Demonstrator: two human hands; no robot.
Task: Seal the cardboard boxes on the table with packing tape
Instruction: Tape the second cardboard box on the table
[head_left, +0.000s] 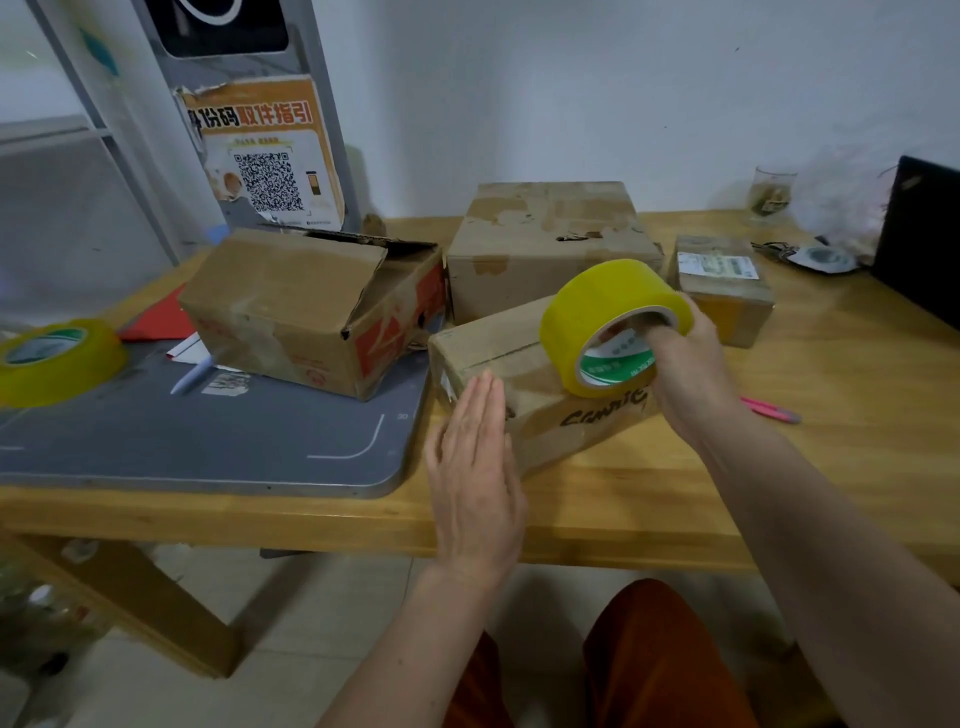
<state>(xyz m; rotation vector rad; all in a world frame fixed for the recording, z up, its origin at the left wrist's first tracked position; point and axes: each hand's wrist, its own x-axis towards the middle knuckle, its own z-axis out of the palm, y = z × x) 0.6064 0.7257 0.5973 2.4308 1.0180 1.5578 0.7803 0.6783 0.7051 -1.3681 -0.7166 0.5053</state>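
From my head camera, my right hand (685, 358) has its grip curled through the core of the yellow packing tape roll (613, 322), holding it on edge on top of the near cardboard box (519, 364) at the centre of the wooden tabletop (597, 509). My left hand (475, 478) lies flat, fingers straight and together, against the box's near left corner. At 10 o'clock an open-flapped box (291, 306) rests on a grey board (234, 441); at 12 a large box (545, 244); at 2 a small labelled box (724, 286). A second tape roll (54, 361) sits at 9 o'clock.
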